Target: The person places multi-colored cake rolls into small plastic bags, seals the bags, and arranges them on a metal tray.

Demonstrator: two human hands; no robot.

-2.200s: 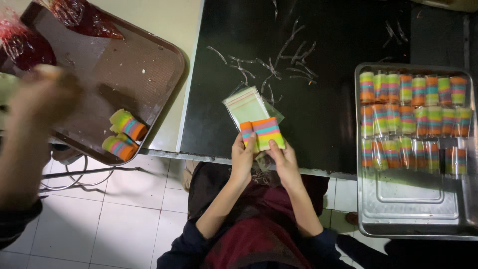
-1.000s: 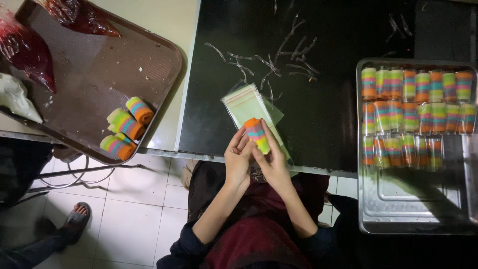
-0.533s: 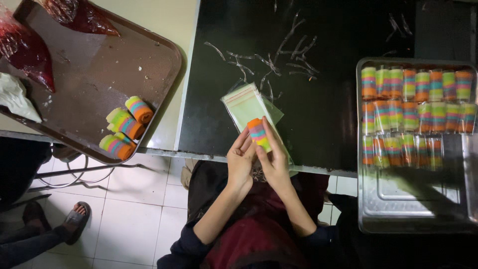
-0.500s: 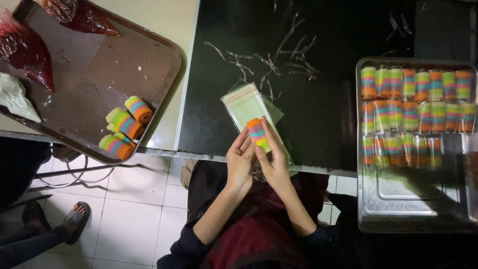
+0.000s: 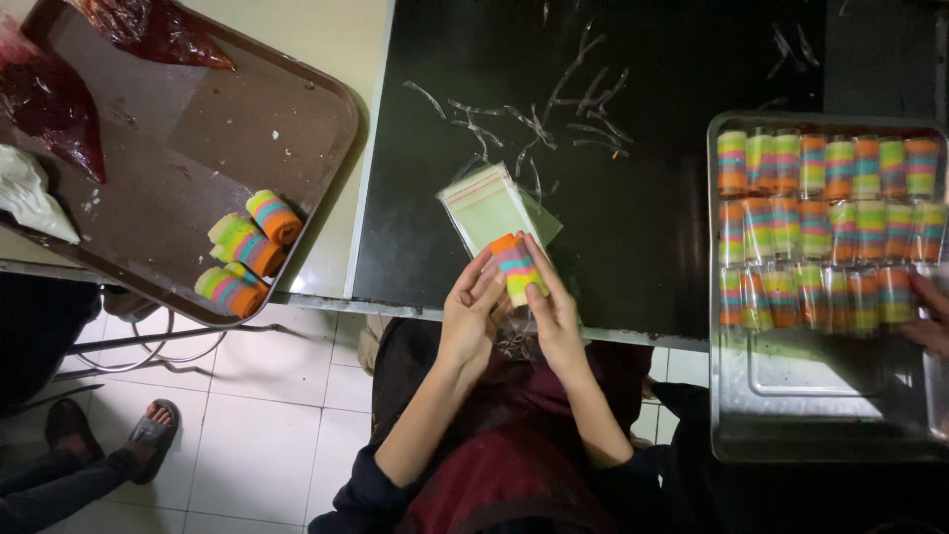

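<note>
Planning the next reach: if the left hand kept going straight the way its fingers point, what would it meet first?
The left hand points up and slightly right across the rainbow roll it holds. Beyond that, probably the stack of clear bags on the black table, though depth is unclear.

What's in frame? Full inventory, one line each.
Brown tray: one, upper left, on the pale table.
Loose striped cake rolls: three, rainbow, on the brown tray.
Red plastic bags: two, at the tray's far end.
White cloth: one, left edge.
Black table: one, centre.
Clear wrappers: a small stack, on the black table.
Plastic strips: several, clear, scattered.
Metal tray: one, right.
Wrapped cake rolls: three rows, rainbow.
Another person's hand: right edge.
Held cake roll: one, rainbow.
Left hand: grip on it.
Right hand: grip on it.
</note>
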